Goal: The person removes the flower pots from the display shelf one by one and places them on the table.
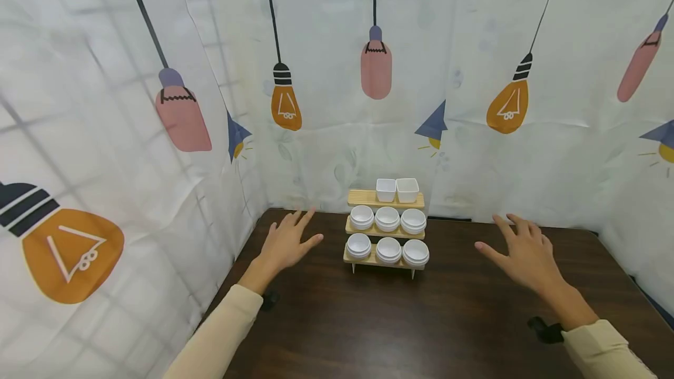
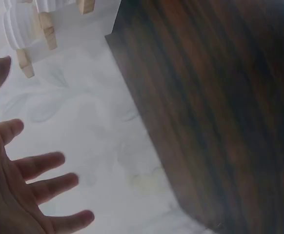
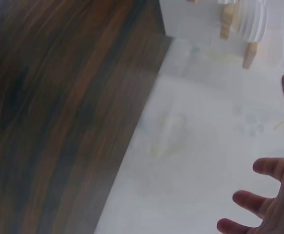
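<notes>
My left hand [image 1: 284, 244] reaches over the table with its fingers spread, to the left of a three-step wooden stand [image 1: 360, 197]. On the other side, farther off to the right of the stand, my right hand [image 1: 529, 253] also has its fingers spread and holds nothing. Stacked white round bowls [image 1: 359, 245] line the lower two steps in rows. Two white square bowls [image 1: 386, 190] sit on the top step, toward its right end. Part of the stand [image 2: 48, 31] shows at the upper left of the left wrist view, past the thumb.
A dark brown wooden table [image 1: 368, 326] extends under both hands. Behind it and along the left hangs a white cloth [image 1: 326, 145] printed with lamps and bulbs, reaching down to the table's edge. Dark bands circle both wrists.
</notes>
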{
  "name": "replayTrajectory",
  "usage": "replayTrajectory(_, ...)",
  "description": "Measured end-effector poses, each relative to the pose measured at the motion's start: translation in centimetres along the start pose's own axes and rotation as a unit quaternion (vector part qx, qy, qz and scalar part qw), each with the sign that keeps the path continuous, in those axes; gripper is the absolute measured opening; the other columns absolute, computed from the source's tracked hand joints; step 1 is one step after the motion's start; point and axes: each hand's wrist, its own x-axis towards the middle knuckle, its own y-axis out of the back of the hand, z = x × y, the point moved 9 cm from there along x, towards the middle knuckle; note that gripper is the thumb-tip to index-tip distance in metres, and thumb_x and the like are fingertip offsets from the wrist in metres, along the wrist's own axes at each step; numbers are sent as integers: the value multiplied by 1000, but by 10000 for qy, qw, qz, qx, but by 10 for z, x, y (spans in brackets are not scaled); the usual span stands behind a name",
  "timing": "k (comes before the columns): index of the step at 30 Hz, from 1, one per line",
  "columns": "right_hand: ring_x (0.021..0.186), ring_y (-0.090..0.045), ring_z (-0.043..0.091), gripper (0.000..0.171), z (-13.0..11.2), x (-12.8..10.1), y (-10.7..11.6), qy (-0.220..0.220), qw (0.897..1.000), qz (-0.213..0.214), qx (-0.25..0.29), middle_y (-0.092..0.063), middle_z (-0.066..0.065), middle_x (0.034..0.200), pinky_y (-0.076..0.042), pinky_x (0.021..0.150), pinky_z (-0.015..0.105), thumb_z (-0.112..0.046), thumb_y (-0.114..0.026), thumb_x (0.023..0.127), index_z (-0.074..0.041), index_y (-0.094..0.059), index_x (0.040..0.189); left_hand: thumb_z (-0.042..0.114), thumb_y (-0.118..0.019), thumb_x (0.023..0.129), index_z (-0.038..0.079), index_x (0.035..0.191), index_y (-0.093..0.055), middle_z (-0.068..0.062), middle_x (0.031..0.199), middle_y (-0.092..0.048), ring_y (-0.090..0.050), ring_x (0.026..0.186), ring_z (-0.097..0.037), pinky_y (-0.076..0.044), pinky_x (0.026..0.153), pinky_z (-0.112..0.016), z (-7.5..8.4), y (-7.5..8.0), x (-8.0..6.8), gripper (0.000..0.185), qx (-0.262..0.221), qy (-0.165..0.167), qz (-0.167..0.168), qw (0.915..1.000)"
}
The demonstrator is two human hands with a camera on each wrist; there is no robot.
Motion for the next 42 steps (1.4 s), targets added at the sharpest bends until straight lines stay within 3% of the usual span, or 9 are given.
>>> replayTrajectory(4, 130, -33, 64, 83, -9, 0, -3, 73, 9997, 92, 216, -37, 32, 150, -30, 91, 82, -59, -63, 96, -6, -39, 156, 56, -57, 101, 23, 161, -36, -20, 150, -54, -56, 132, -43, -50, 101, -67, 3, -8, -4, 72, -369, -41, 193, 9991)
replayTrajectory(9, 124, -41, 60, 72, -22, 2, -3, 214, 9975, 345, 573, -46, 31, 142, -34, 88, 81, -48, -68, 97, -5, -47, 150, 46, -64, 100, 27, 155, -46, -15, 142, -62, -62, 126, -39, -55, 96, -63, 2, -18, -7, 61, -1395, 121, 481, 9890)
replayTrajectory(12, 123, -43, 59, 67, -29, 3, -3, 224, 9948, 438, 893, -48, 32, 140, -35, 89, 81, -43, -69, 97, -3, -49, 148, 38, -66, 100, 26, 152, -51, -13, 136, -66, -64, 122, -37, -55, 97, -59, 5, -20, -8, 55, -2178, 84, 767, 9729)
replayTrajectory(15, 123, -45, 57, 63, -32, 4, -5, 190, 9910, 478, 1233, -48, 31, 139, -39, 90, 77, -39, -68, 98, -2, -51, 146, 29, -67, 101, 24, 148, -55, -13, 129, -68, -67, 116, -36, -58, 95, -54, 9, -22, -9, 49, -2954, -2, 995, 9502)
replayTrajectory(19, 123, -49, 50, 60, -37, 8, -9, 143, 9856, 453, 1624, -51, 27, 137, -45, 90, 70, -37, -68, 99, -1, -52, 145, 22, -67, 101, 23, 145, -58, -12, 123, -70, -69, 110, -32, -62, 89, -46, 13, -27, -10, 44, -3601, 40, 1155, 9257)
replayTrajectory(28, 123, -53, 44, 59, -49, 27, -15, 90, 9767, 342, 2119, -55, 23, 134, -45, 97, 67, -39, -67, 100, -1, -53, 143, 19, -67, 100, 28, 138, -63, -10, 118, -73, -70, 102, -25, -60, 86, -41, 16, -45, -13, 39, -4138, 369, 1375, 8992)
replayTrajectory(32, 124, -54, 45, 58, -52, 35, -19, 43, 9692, 240, 2450, -55, 25, 136, -44, 102, 66, -37, -67, 100, -1, -52, 144, 17, -68, 99, 26, 136, -65, -11, 116, -73, -71, 96, -25, -58, 79, -33, 18, -55, -12, 38, -4319, 404, 1421, 8897)
replayTrajectory(38, 126, -55, 45, 57, -60, 47, -25, -70, 9581, 75, 2863, -56, 25, 138, -46, 106, 62, -38, -66, 101, -3, -51, 144, 8, -68, 98, 18, 132, -68, -23, 114, -71, -72, 92, -31, -58, 70, -21, 20, -72, -10, 36, -4865, 567, 1472, 8593)
replayTrajectory(42, 127, -55, 44, 58, -65, 54, -29, -151, 9496, -56, 3131, -55, 24, 140, -48, 107, 60, -39, -66, 101, -5, -50, 146, 5, -68, 97, 12, 131, -68, -26, 114, -70, -72, 94, -32, -64, 73, -31, 21, -82, -12, 34, -5115, 698, 1468, 8437)
